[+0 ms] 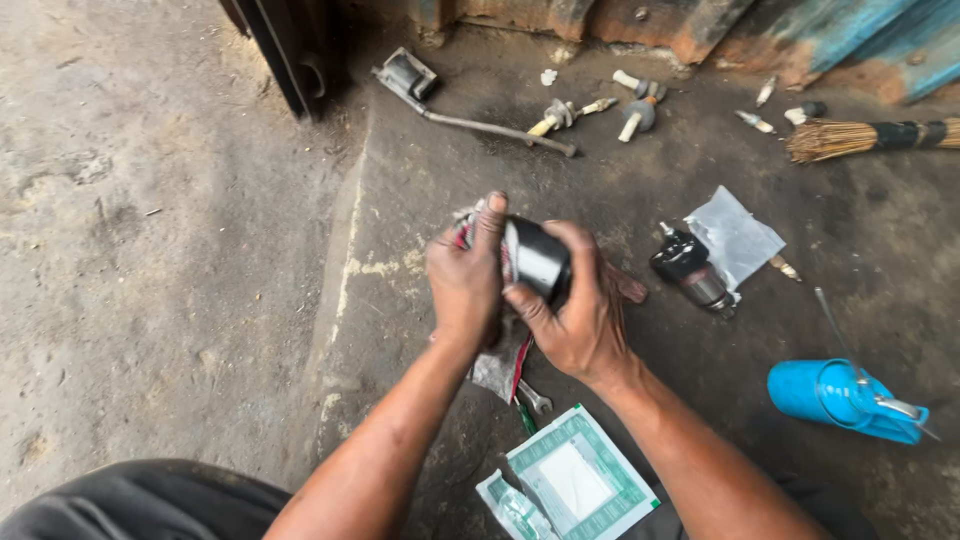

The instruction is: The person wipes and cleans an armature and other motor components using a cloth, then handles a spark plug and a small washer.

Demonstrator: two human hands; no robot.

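A short black cylinder (537, 260), glossy with a pale highlight along its curved side, is held above the dark stained floor (420, 200), with its long axis tilted from lower left to upper right; which end is the front cannot be told, since both ends are covered. The left hand (466, 283) is closed over the cylinder's left end, the thumb raised across the top, and a crumpled piece of plastic wrapping (500, 362) with red and white print is pinched beneath it. The right hand (580, 315) is clasped around the cylinder's right side from below, fingers curled behind it. Just right of the cylinder, a second dark metal part (688, 268) is laid on the floor against a clear plastic bag (738, 238). Below the cylinder, a green and white carton (580, 485) and the jaw of a spanner (535, 400) are seen, the spanner mostly hidden by the wrapping. Farther right of the cylinder, a blue can (835, 398) is laid on its side. Well above the cylinder, small plugs and a bent rod are scattered, too small to be made out.
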